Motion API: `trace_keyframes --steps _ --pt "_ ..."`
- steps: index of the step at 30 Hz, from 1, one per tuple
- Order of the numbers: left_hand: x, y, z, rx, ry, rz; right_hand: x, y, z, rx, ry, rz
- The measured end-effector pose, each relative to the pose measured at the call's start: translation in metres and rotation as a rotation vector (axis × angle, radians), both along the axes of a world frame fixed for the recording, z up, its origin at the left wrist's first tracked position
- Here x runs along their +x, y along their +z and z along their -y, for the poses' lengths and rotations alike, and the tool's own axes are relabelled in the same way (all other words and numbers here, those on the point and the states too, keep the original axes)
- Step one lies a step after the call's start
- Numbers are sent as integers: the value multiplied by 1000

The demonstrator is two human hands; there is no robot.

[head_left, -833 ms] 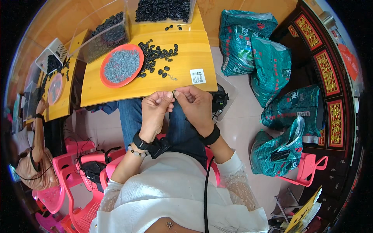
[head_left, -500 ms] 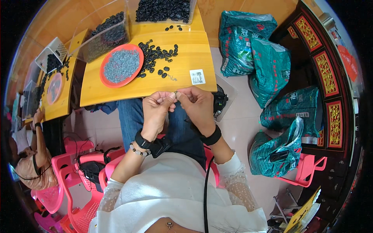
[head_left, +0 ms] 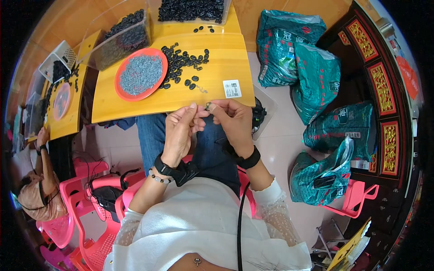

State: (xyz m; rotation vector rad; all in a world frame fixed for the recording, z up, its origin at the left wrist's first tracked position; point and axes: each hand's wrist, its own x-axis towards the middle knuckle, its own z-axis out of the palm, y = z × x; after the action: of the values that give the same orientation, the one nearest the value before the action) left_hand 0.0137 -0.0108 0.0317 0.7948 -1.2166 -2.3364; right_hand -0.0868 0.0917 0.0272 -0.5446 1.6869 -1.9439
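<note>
My right hand [head_left: 233, 123] is closed in a pinch on a small dark piece [head_left: 208, 106], just beyond the table's near edge. Its exact kind is too small to tell. My left hand [head_left: 181, 128] faces it with curled fingers, the fingertips close to the piece; whatever they pinch, if anything, I cannot make out. Ahead on the yellow table [head_left: 190, 103], several black oval parts [head_left: 193, 78] lie loose. A red plate [head_left: 135, 98] heaped with small grey metal pieces [head_left: 140, 74] is to their left. A few tiny pale bits [head_left: 202, 89] lie nearer my hands.
Clear bins [head_left: 129, 38] of black parts stand at the back and left. A white label [head_left: 232, 89] lies at the table's right. Green sacks [head_left: 316, 86] fill the floor rightward. At the far left, another person's arm [head_left: 46, 167] reaches to a second table.
The dark piece shows more clearly between my fingertips. My left thumb has lifted and straightened, and my left fingers have shifted slightly. The view has moved a little.
</note>
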Motion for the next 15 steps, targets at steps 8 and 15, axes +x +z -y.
trace_keyframes --steps 8,15 --pt "4 -5 2 -73 9 43 5 -2 4 34 -17 -80" --pt "6 -1 1 -151 31 85 13 11 5 97 -57 -251"
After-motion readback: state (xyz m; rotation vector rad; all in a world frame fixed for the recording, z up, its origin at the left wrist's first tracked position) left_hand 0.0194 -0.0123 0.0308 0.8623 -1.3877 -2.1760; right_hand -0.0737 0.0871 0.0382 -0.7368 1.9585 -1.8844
